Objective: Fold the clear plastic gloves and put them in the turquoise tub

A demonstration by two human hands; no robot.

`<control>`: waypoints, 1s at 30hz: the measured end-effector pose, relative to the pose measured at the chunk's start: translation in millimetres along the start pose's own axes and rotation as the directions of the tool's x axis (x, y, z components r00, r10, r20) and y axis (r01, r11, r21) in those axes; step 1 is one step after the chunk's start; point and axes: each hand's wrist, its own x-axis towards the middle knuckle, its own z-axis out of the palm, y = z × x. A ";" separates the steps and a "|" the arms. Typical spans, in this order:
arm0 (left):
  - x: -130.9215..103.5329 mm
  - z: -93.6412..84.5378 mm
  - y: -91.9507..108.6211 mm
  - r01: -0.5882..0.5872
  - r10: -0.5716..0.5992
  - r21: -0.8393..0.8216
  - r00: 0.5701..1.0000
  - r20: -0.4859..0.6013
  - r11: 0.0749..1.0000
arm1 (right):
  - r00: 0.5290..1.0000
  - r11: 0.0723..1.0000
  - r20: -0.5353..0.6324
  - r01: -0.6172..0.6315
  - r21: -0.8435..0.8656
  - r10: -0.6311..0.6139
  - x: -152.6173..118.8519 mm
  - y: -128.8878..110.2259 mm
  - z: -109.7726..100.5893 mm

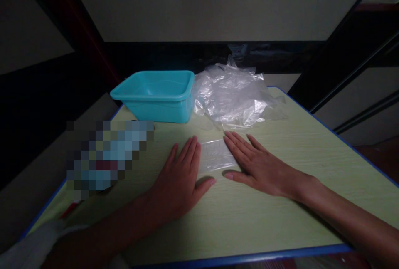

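Note:
A folded strip of clear plastic bag (216,155) lies flat on the table between my hands. My left hand (183,173) rests palm down at its left end, fingers stretched forward and thumb out to the side. Over its right end lies my right hand (251,163), also flat with the fingers extended. Just beyond them sits a loose heap of crumpled clear plastic bags (233,92). How far the strip runs beneath either palm is hidden.
A turquoise plastic basin (158,111) stands at the back left, beside the heap. On the left side of the table, a blurred-out item (115,152) cannot be made out. The pale wood-grain table (311,161) has a blue edge, with a panel behind it.

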 end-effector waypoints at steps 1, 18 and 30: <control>0.2 -0.2 0.1 0.000 0.000 0.006 1.000 0.007 1.000 | 1.000 1.000 0.002 -0.006 0.001 0.006 -0.6 0.6 -0.4; 0.9 -1.2 1.8 0.003 -0.003 0.017 0.999 0.033 1.000 | 0.995 0.999 0.093 -0.036 0.032 0.033 -6.7 15.9 -6.1; 7.3 -15.2 5.9 -0.196 0.177 -0.289 0.980 -0.092 0.937 | 0.940 0.947 -0.122 0.310 -0.089 -0.319 -6.9 12.1 -28.4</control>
